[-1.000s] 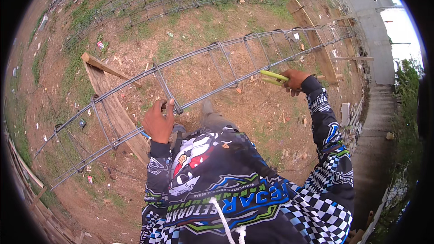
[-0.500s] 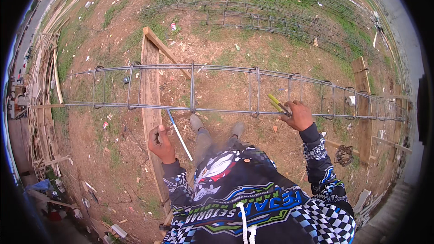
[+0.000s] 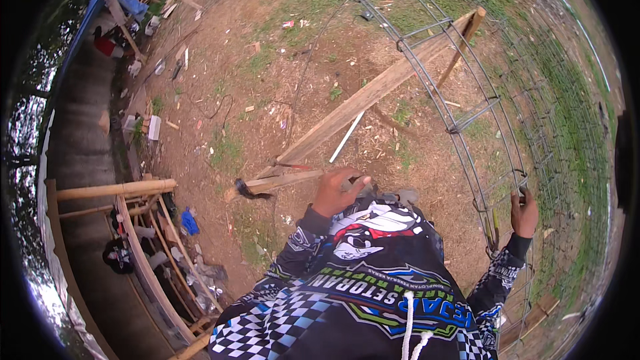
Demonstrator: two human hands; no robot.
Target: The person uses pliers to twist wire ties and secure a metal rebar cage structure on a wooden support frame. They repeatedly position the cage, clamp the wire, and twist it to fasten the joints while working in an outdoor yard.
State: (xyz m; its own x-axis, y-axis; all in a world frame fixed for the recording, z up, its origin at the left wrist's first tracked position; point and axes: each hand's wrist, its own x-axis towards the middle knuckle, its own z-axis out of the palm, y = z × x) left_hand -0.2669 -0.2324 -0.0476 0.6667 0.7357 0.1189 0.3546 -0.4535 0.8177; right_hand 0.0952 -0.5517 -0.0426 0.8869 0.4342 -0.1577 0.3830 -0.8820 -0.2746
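A long rebar cage (image 3: 455, 130) of thin steel bars and square stirrups runs from the top of the view down along my right side. My right hand (image 3: 525, 217) is at its outer bar beside a stirrup, fingers closed round the bar. Just left of that hand, pliers with yellow-green handles (image 3: 496, 221) rest against the cage's inner bars, apart from my fingers. My left hand (image 3: 339, 191) is in front of my body, fingers loosely curled and apart, with nothing visible in it. A dark bundle of tie wire (image 3: 252, 190) hangs at the end of a wooden support beyond it.
A long plank (image 3: 380, 90) on a wooden stand passes under the cage. A white pipe (image 3: 347, 137) lies on the ground. More rebar cages (image 3: 557, 113) lie on grass at right. To the left are a bamboo frame (image 3: 117, 190), a blue scrap (image 3: 190, 221) and scattered debris.
My view has swung left, so the cage now stands along my right side. My right hand has let go of the pliers and is at the outer bar. My left hand's fingers have loosened.
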